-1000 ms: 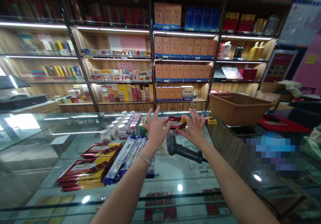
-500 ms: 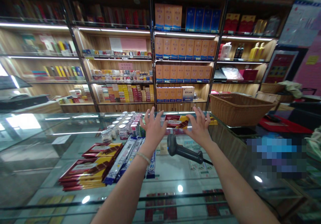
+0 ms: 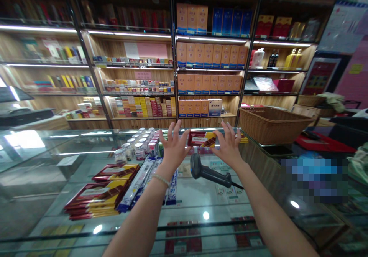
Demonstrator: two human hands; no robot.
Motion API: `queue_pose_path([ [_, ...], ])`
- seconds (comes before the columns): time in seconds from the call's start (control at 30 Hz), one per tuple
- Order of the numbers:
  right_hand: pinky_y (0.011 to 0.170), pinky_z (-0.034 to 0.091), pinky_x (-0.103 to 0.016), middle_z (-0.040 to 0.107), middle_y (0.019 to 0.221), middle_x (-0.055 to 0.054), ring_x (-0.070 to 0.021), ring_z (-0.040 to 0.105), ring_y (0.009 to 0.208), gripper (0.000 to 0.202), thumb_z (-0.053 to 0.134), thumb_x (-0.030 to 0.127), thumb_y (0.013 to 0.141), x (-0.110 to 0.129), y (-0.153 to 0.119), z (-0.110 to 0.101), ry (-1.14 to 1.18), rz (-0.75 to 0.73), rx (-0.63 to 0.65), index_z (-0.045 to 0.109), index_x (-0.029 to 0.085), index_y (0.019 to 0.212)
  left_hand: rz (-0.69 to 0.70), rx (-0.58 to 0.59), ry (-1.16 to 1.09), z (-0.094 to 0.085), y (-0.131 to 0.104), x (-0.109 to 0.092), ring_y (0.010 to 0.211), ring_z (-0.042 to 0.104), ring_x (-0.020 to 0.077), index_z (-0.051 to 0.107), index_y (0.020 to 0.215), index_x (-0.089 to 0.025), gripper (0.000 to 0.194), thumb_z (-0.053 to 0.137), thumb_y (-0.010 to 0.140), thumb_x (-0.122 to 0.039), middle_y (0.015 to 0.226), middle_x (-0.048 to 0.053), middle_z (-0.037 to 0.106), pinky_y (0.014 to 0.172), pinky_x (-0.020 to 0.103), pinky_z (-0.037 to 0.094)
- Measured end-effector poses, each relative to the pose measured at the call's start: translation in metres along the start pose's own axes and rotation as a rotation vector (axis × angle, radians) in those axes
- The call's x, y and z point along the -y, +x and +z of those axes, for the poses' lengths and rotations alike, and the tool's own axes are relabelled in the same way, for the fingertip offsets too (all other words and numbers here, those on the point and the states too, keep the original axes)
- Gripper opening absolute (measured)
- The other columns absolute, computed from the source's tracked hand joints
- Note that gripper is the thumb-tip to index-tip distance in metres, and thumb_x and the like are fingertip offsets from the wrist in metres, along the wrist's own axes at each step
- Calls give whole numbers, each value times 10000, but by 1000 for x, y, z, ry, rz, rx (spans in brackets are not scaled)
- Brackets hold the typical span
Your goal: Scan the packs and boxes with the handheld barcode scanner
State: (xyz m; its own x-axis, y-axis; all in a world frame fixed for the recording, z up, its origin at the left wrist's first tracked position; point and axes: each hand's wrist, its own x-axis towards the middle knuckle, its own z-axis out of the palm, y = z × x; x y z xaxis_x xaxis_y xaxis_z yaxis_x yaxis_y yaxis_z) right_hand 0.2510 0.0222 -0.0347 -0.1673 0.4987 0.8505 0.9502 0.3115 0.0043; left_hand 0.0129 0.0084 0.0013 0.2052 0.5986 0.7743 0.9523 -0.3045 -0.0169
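A flat chocolate bar [image 3: 202, 139] in a red and yellow wrapper is level between my two hands, its label facing me. My left hand [image 3: 174, 145] has its thumb at the bar's left end, the other fingers raised and spread. At the right end, the thumb of my right hand [image 3: 229, 146] meets the wrapper; some fingertips are hidden. Nearer to me, a black barcode scanner [image 3: 211, 173] lies on the glass counter [image 3: 198, 199]. Left of my arm are piled chocolate bars [image 3: 94, 195], blue-and-white long packets [image 3: 138, 186] and several small jars [image 3: 140, 150].
To the right stands a wicker basket [image 3: 276, 124], with a red tray [image 3: 319, 141] beyond it. More yellow packets [image 3: 244, 138] lie near the counter's far edge. Shelves with orange boxes [image 3: 201, 83] and small packs line the back wall. A blurred blue patch [image 3: 313, 174] is at right.
My left hand has shifted slightly, its thumb now higher along the bar's left end. The bar and my right hand stay nearly in place, and the view has moved a little.
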Motion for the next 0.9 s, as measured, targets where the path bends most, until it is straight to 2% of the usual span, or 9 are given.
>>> queue_pose_path([
  [0.17, 1210, 109, -666, 290, 1657, -197, -354, 259, 1527, 574, 699, 384, 862, -3, 2, 1, 6, 53, -59, 539, 217, 1388, -11, -15, 4, -2, 1, -1, 1570, 226, 391, 632, 1311, -325, 688, 897, 678, -376, 1698, 126, 287, 1238, 699, -6],
  [0.33, 1178, 121, -716, 225, 1691, -186, -376, 205, 1541, 338, 740, 372, 854, -5, 5, 1, 9, 88, -62, 685, 208, 1144, 5, -9, 27, 0, 3, -1, 1570, 215, 409, 666, 1278, -289, 628, 874, 705, -439, 1700, 155, 268, 1229, 714, 17],
  [0.43, 1173, 120, -728, 272, 1685, -153, -367, 220, 1536, 195, 717, 337, 880, -5, 5, -1, 25, 94, -49, 727, 223, 1038, 15, 1, 43, 0, 6, -2, 1565, 221, 425, 702, 1218, -271, 544, 856, 724, -437, 1704, 155, 252, 1219, 732, 18],
  [0.53, 1175, 116, -732, 305, 1678, -137, -359, 228, 1537, 151, 704, 305, 889, -3, 6, -2, 45, 118, -42, 746, 234, 1015, 13, 11, 49, -1, 11, -6, 1561, 232, 420, 728, 1156, -269, 483, 858, 715, -414, 1703, 140, 265, 1222, 732, 26],
  [0.73, 1185, 114, -723, 297, 1686, -137, -356, 240, 1540, 163, 698, 300, 902, -6, 19, -7, 73, 122, -54, 756, 221, 1033, 30, 13, 51, -9, 30, -10, 1553, 255, 416, 752, 1121, -262, 459, 858, 707, -427, 1690, 136, 305, 1231, 723, 29],
  [0.9, 1185, 91, -723, 280, 1696, -114, -361, 223, 1543, 202, 676, 336, 927, -24, 38, -13, 75, 123, -26, 764, 249, 1086, 16, 57, 68, -16, 55, -17, 1562, 229, 411, 749, 1152, -240, 488, 820, 747, -502, 1706, 159, 252, 1222, 733, 49],
])
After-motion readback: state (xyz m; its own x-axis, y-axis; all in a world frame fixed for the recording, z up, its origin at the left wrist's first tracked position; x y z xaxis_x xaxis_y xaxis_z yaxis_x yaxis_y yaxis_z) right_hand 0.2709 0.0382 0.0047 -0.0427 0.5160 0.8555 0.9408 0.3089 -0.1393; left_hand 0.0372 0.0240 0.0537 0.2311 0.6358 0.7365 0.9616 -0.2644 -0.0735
